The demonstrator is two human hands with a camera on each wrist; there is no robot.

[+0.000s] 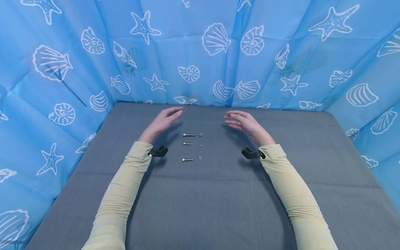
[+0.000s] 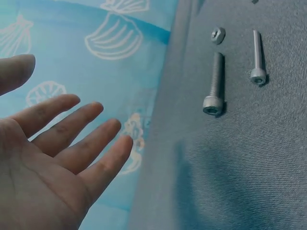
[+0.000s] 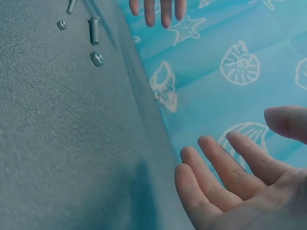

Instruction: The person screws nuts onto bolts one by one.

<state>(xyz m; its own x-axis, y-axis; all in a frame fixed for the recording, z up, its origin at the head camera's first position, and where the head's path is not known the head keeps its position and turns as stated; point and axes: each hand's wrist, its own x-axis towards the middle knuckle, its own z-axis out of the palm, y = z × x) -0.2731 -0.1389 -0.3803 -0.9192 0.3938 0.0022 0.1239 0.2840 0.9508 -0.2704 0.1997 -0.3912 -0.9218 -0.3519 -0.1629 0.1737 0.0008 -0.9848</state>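
Three socket-head bolts lie in a column on the grey cloth, each with a nut to its right. The back bolt (image 1: 189,135) is thickest and pairs with a hex nut (image 1: 201,134). In the middle are a thinner bolt (image 1: 188,143) and a tiny nut (image 1: 201,146). At the front lie another bolt (image 1: 188,160) and its nut (image 1: 200,157). My left hand (image 1: 165,119) hovers left of the back bolt, fingers relaxed and holding nothing. Opposite, to the right of the nuts, my right hand (image 1: 244,124) is held above the cloth, palm inward, also holding nothing.
Grey cloth (image 1: 200,208) covers the table, with fold creases running across it. A blue curtain (image 1: 193,52) printed with shells and starfish hangs behind and along both sides. Dark bands (image 1: 159,151) sit on both wrists over pale yellow sleeves (image 1: 118,194).
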